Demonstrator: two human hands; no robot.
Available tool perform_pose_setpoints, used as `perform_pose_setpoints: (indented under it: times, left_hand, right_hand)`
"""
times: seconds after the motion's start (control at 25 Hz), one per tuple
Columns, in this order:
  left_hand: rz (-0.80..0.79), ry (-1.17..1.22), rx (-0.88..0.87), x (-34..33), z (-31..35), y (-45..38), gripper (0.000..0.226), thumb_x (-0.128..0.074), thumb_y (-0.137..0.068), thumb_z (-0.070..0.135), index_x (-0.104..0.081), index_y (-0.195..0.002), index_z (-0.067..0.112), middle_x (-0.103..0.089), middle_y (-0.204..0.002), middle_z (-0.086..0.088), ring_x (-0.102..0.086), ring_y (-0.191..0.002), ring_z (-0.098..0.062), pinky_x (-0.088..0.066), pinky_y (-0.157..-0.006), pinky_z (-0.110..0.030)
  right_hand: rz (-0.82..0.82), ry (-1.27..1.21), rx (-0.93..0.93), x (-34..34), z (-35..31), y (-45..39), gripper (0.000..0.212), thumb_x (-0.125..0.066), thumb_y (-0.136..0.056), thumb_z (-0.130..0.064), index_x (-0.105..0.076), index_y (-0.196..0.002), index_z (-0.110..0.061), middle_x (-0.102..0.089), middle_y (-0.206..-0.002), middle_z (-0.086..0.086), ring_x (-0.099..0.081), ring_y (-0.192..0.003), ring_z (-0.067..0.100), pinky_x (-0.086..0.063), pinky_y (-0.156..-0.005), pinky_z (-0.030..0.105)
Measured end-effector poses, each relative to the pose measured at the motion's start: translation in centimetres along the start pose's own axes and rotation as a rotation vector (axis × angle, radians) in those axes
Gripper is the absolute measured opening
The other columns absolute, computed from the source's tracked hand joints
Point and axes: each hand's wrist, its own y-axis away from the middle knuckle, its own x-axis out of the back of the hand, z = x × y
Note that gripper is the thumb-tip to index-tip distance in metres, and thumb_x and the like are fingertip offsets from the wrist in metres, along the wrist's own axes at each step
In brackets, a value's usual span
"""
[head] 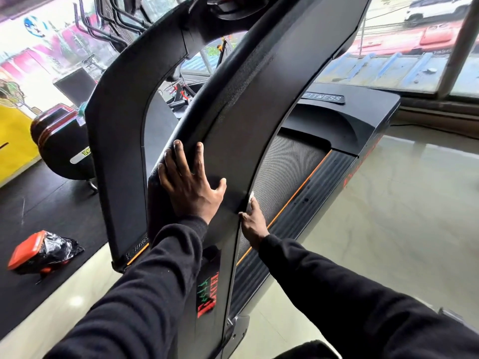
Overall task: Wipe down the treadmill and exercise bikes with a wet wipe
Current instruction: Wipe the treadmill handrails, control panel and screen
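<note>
A black treadmill [324, 141] fills the view, its near upright [238, 120] rising across the centre above the belt [280, 174]. The left hand [190, 187] lies flat on the upright's outer face, fingers spread and straight. The right hand [252, 224] curls around the upright's inner edge, pinching a white wet wipe [251, 196] against it.

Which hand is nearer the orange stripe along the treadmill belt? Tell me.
Right. The right hand, pinching a white wet wipe, sits beside the orange stripe. The left hand lies flat on the black treadmill upright, farther left.
</note>
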Motion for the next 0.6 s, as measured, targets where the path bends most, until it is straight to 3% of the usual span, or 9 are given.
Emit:
perform_pose_setpoints:
  times: [0.08,0.2,0.24,0.36,0.44,0.48,0.52,0.6]
  left_hand:
    - [0.007,0.005,0.011,0.1,0.2,0.0,0.096,-0.076,-0.066,0.051,-0.036,-0.147,0.020,-0.032,-0.154,-0.021,-0.032,-0.140,-0.042,-0.022,-0.112,-0.056]
    - [0.019,-0.003,0.021,0.2,0.4,-0.1,0.094,-0.077,-0.065,0.050,-0.039,-0.145,0.019,-0.034,-0.153,-0.021,-0.034,-0.139,-0.042,-0.023,-0.111,-0.056]
    - [0.018,-0.002,0.028,0.2,0.4,-0.2,0.093,-0.077,-0.065,0.050,-0.039,-0.145,0.020,-0.033,-0.153,-0.021,-0.034,-0.139,-0.041,-0.024,-0.110,-0.056]
    - [-0.035,0.003,0.077,0.5,1.1,-1.1,0.094,-0.075,-0.066,0.053,-0.035,-0.148,0.026,-0.029,-0.156,-0.020,-0.031,-0.140,-0.041,-0.024,-0.110,-0.057]
    - [-0.078,0.000,0.109,0.7,1.8,-1.9,0.097,-0.073,-0.067,0.055,-0.030,-0.150,0.031,-0.025,-0.157,-0.020,-0.029,-0.140,-0.041,-0.022,-0.110,-0.057]
    - [-0.086,-0.007,0.119,0.8,2.1,-2.4,0.098,-0.072,-0.068,0.056,-0.027,-0.151,0.031,-0.024,-0.158,-0.021,-0.029,-0.140,-0.042,-0.022,-0.110,-0.058]
    - [-0.091,-0.010,0.123,0.8,2.4,-2.9,0.100,-0.071,-0.068,0.056,-0.024,-0.152,0.031,-0.024,-0.157,-0.021,-0.030,-0.139,-0.042,-0.023,-0.109,-0.058]
    - [-0.099,0.000,0.120,0.8,3.0,-4.1,0.102,-0.070,-0.070,0.057,-0.020,-0.154,0.027,-0.026,-0.156,-0.022,-0.031,-0.139,-0.042,-0.024,-0.108,-0.059]
  right_hand:
    - [-0.100,0.051,-0.042,0.7,-0.2,0.0,0.053,-0.044,-0.072,0.012,-0.056,-0.120,-0.007,-0.069,-0.111,0.002,-0.064,-0.105,0.014,-0.053,-0.087,0.025]
    - [0.011,0.107,-0.049,1.8,-1.8,-0.9,0.028,-0.044,-0.078,0.002,-0.060,-0.093,-0.015,-0.062,-0.081,-0.011,-0.057,-0.076,0.008,-0.046,-0.069,0.020]
    - [0.066,0.111,-0.024,2.0,-2.9,-1.0,0.028,-0.043,-0.079,-0.001,-0.059,-0.097,-0.015,-0.060,-0.081,-0.013,-0.055,-0.076,0.004,-0.046,-0.072,0.020]
    - [-0.065,0.082,-0.068,2.3,-4.0,-1.5,0.032,-0.049,-0.082,0.005,-0.057,-0.108,-0.012,-0.066,-0.092,-0.011,-0.064,-0.085,0.002,-0.049,-0.076,0.016]
    - [-0.131,0.176,-0.119,3.0,-4.7,-1.0,0.024,-0.057,-0.074,-0.008,-0.063,-0.097,-0.011,-0.069,-0.091,-0.002,-0.065,-0.088,0.016,-0.051,-0.072,0.025]
    - [-0.110,0.190,-0.118,3.4,-5.2,-1.2,0.015,-0.056,-0.074,-0.009,-0.063,-0.087,-0.012,-0.067,-0.084,-0.001,-0.063,-0.082,0.015,-0.048,-0.067,0.024]
    - [-0.058,0.157,-0.076,3.7,-5.9,-1.7,0.015,-0.052,-0.078,-0.001,-0.060,-0.081,-0.014,-0.064,-0.078,-0.002,-0.061,-0.073,0.007,-0.044,-0.063,0.020]
    - [-0.018,0.017,0.021,3.8,-8.1,-2.2,0.036,-0.038,-0.082,0.019,-0.058,-0.095,-0.008,-0.063,-0.086,-0.005,-0.061,-0.072,-0.008,-0.045,-0.066,0.010]
